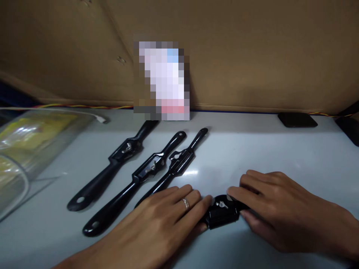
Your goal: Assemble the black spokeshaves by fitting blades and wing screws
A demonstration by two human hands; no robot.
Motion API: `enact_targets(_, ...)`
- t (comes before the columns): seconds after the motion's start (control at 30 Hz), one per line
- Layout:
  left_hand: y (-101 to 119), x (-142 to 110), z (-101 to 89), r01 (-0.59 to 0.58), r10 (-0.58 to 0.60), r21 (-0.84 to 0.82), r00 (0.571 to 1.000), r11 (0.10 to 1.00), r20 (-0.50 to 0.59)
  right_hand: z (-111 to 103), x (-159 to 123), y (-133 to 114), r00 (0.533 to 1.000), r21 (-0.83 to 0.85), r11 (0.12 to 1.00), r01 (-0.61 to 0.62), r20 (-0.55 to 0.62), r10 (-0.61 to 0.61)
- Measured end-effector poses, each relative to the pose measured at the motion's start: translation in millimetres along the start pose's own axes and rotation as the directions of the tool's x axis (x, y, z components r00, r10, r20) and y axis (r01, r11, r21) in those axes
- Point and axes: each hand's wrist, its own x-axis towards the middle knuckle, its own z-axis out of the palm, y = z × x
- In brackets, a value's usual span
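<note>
Between my two hands is a black spokeshave (pixel 223 214) with a silver wing screw on its middle plate; its handles are mostly hidden under my fingers. My left hand (pixel 164 220), wearing a silver ring, is closed round the left end of it. At the other end, my right hand (pixel 276 211) grips with thumb and bent fingers. Three more black tools of this kind lie slanting on the table to the left: a far-left spokeshave (pixel 119 155), a middle spokeshave (pixel 147 172) and a nearer spokeshave (pixel 183 162), whose lower handle is partly behind my left hand.
A clear plastic bag with yellow contents (pixel 42 138) and a white cable (pixel 99 118) lie at the left of the grey table (pixel 238 153). Brown cardboard (pixel 252 56) stands behind, with a blurred-out upright item (pixel 165 82) against it. A flat black object (pixel 297 119) sits back right.
</note>
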Motion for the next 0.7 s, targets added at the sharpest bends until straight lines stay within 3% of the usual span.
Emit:
enact_targets(0.37,0.1,4.2,-6.0,-0.040,0.042,-0.031,0.998,0.999,0.041,15.9,4.7,-3.0,0.990,-0.060,0.995,0.083,-0.112,-0.090)
enact_targets(0.7,-0.2,4.8,-7.2,-0.069,0.068,0.038,0.998,0.997,0.014,24.0,7.4,-3.3,0.976,-0.077,0.992,0.103,-0.184,-0.115)
